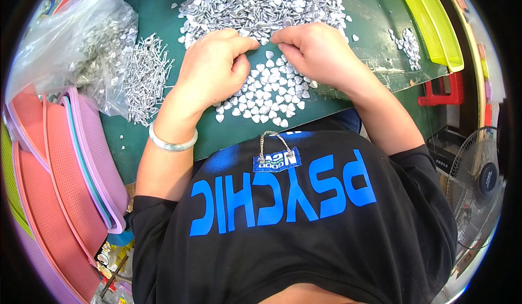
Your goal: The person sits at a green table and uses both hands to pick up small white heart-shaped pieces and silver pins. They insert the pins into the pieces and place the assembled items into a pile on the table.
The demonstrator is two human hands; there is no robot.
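Observation:
Small silver heart-shaped pieces form a large heap [261, 5] on the green table. A looser, flatter group of hearts [266, 89] lies nearer to me. Between the two, at the heap's near edge, both my hands reach in from either side. My left hand [217, 62] has its index finger stretched to the hearts and its thumb apart below. My right hand [312, 48] mirrors it, index fingertip at the hearts and thumb apart. A narrow gap with a heart in it separates the fingertips. No held piece shows in either hand; the other fingers are partly hidden.
A clear plastic bag [103, 48] of silver pieces and a pile of thin metal pins [147, 78] lie at left. Stacked pink and purple baskets [70, 162] stand beside the table. At right are a small heap of pieces [409, 48], a yellow-green basket [432, 24] and a fan [478, 187].

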